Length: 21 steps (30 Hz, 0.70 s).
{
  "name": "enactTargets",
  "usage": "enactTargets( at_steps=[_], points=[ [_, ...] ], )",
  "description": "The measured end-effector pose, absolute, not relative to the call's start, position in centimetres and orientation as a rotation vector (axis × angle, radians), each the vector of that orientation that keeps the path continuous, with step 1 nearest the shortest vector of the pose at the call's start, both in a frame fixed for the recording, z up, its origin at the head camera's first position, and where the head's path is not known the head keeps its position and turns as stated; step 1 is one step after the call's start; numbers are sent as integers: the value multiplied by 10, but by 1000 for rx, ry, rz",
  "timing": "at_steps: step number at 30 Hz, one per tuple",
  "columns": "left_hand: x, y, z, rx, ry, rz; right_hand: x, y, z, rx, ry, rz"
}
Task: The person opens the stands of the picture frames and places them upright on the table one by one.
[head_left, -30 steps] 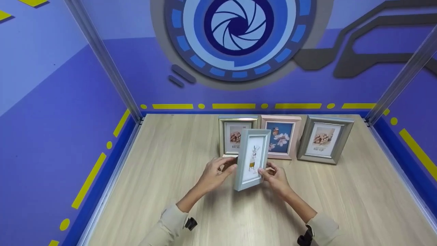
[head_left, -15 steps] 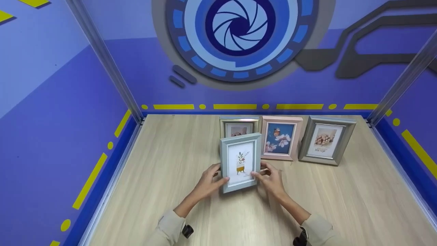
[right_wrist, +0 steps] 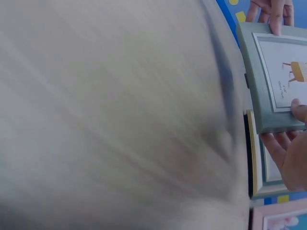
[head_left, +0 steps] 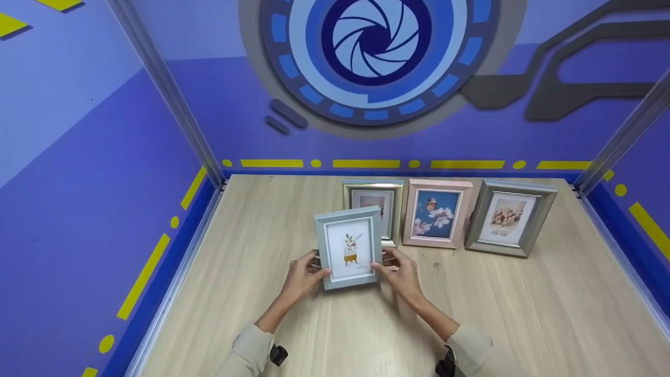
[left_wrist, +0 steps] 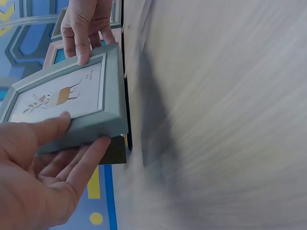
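A pale blue-green picture frame (head_left: pixel 348 248), showing a plant in a mustard pot, is held between both hands just above the table. It leans back slightly and tilts sideways. My left hand (head_left: pixel 302 276) grips its left edge, thumb on the front and fingers behind. On the opposite edge my right hand (head_left: pixel 402 273) pinches it the same way, the thumb (right_wrist: pixel 299 109) lying on the front near the lower corner. Behind it stands a gold-rimmed frame (head_left: pixel 399 209), partly covered by the held one.
To the right of the gold-rimmed frame stand a pink frame (head_left: pixel 437 213) with a bird and blossoms and a larger grey-brown frame (head_left: pixel 510 217). All rest near the back of the wooden table (head_left: pixel 251 235). Blue walls (head_left: pixel 209 120) with metal corner posts enclose the table.
The pale blue-green frame has turned from a side angle to face forward and moved left with both hands. My left hand has closed onto its left edge. The standing frames stay put.
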<state>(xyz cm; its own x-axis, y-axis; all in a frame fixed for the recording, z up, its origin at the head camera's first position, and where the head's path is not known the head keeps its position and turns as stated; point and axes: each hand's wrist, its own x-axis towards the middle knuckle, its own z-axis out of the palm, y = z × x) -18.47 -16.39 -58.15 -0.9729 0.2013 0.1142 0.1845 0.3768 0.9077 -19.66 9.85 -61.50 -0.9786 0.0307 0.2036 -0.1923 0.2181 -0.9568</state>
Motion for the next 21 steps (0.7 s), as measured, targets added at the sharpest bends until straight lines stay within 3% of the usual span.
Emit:
enactTargets(
  at_steps=[11, 21],
  points=[
    [-200, -204, -595, -6, 2507, 1912, -212, 64, -613, 404, -2327, 2013],
    [-235, -224, -604, -65, 2518, 1986, -237, 46, -607, 582, -2430, 1972]
  ],
)
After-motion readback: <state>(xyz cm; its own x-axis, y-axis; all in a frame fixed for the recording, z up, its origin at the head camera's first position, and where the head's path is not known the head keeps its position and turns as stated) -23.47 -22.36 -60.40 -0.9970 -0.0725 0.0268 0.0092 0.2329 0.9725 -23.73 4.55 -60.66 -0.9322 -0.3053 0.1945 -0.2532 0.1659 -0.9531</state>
